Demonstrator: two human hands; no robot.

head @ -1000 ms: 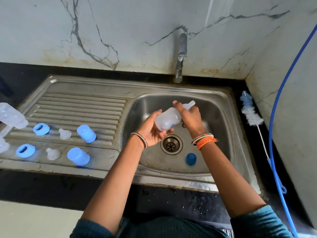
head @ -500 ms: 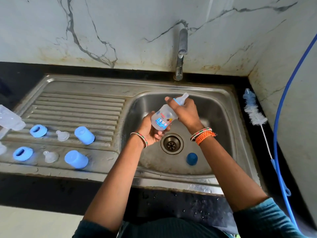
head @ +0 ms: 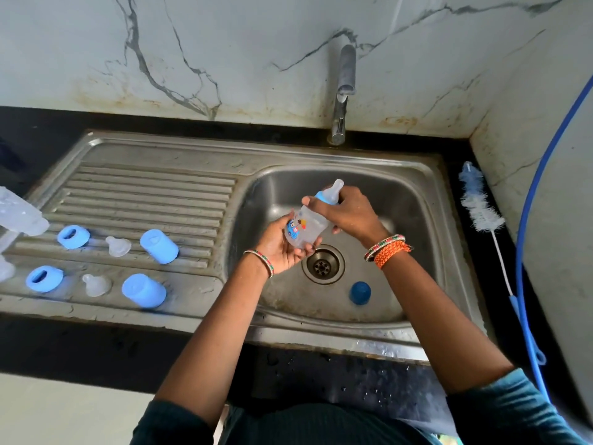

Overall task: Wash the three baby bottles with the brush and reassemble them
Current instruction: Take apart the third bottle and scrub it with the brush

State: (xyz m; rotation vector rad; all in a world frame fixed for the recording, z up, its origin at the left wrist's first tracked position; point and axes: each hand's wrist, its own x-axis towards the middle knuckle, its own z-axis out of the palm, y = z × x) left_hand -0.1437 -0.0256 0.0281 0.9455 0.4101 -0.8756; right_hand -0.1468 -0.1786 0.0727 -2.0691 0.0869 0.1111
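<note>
Now, line by line:

Bottle: the small clear baby bottle with a cartoon print is over the sink basin, tilted, base toward the left hand, teat end up and away.
Change: a second ago the printed side faced away and the bottle lay nearly level; since then it has turned so the print faces the camera and the neck has lifted.
Meaning: this looks like the collar being twisted, most likely unscrewed for washing, since the other two sets already lie apart.
Left grip: the left hand cups the bottle's base, fingers curled under it.
Right grip: the right hand is clenched around the blue collar, with the clear teat poking out above the fingers.
Basin: one blue cap sits near the drain, below the hands.
Drainboard: two blue rings, two teats and two blue caps lie in rows, well apart from the hands; clear bottle bodies rest at the far left edge.
Tabletop: the bottle brush lies right of the sink, untouched.
Tap: the spout shows no running water.
</note>
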